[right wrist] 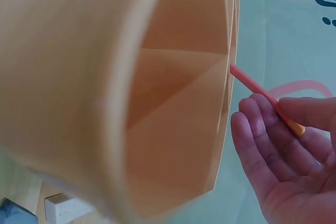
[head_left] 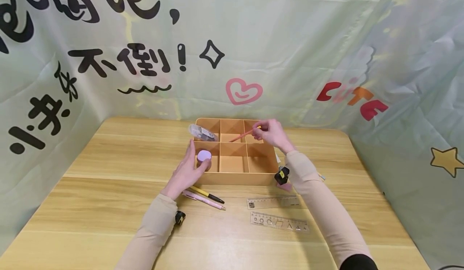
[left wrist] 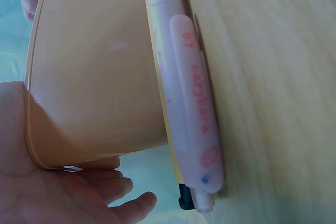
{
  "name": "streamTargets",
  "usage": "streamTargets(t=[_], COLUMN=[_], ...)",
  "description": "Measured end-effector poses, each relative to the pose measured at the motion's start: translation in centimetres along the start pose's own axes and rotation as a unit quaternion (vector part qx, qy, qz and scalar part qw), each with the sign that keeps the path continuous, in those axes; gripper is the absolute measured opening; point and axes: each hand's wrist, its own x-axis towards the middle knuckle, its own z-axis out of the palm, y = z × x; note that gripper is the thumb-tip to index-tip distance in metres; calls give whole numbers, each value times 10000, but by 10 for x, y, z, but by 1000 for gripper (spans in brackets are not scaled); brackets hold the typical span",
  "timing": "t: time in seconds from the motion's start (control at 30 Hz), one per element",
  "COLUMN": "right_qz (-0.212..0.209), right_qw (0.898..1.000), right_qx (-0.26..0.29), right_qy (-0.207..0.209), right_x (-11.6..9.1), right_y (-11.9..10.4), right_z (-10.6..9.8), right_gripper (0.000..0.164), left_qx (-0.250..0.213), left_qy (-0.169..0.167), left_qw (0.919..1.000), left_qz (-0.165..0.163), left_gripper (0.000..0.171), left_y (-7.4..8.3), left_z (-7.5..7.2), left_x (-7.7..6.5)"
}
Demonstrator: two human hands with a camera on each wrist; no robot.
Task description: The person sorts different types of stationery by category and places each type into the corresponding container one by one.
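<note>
An orange organizer box (head_left: 235, 178) with several compartments stands on the table. My left hand (head_left: 186, 171) grips its front left corner, with the fingers along the outside of the left wall and the thumb over the front rim. Next to that thumb, a purple-topped round item (head_left: 204, 156) sits in the front left compartment. My right hand (head_left: 271, 133) pinches a thin red stick with a yellow end (right wrist: 254, 86) between thumb and fingers. The stick slants down to the left, its lower end over the back middle compartment. A clear plastic case (head_left: 203, 133) leans in the back left compartment.
In front of the box lie a yellow pen (head_left: 206, 193) and a pink pen (head_left: 204, 200). Two clear rulers (head_left: 272, 202) lie to the right of them. A pink item (head_left: 285, 186) and a white block (right wrist: 65, 208) are near the box's right side. A printed cloth (head_left: 290, 40) hangs behind the table.
</note>
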Motion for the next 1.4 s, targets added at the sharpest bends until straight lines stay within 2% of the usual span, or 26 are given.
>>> streamTargets(t=[0.23,0.43,0.6,0.7,0.9,1.13,1.27,1.4], right_qz=[-167,-189,-53,293,1150,1702,1750,1680], right_qw=[9999,9991,9981,9979,9932,9847,9821,9821], right_qx=[-2,211,448,384,87,168,240,343], right_qy=[15,309,422,426,162,-343,-659,-776], right_x=[-5,-23,-46,-59,-84,-100,-105,-107], right_y=[5,14,39,62,114,145,155,161], right_z=[-6,-28,-55,-71,-94,-104,-108,-110], right_gripper=[30,36,38,41,44,44,40,37], left_qx=[-10,-13,-4,2,11,-13,-14,-8], left_qy=[18,25,0,-10,-42,-43,-43,-23], left_qw=[10000,10000,10000,10000,9999,9999,9998,9998], left_qz=[47,26,58,81,160,166,184,208], left_gripper=[97,97,97,97,97,96,96,96], left_y=[-1,0,0,0,0,-1,-2,-2], left_z=[1,1,0,-1,0,0,0,1], left_x=[1,0,1,1,2,1,2,2])
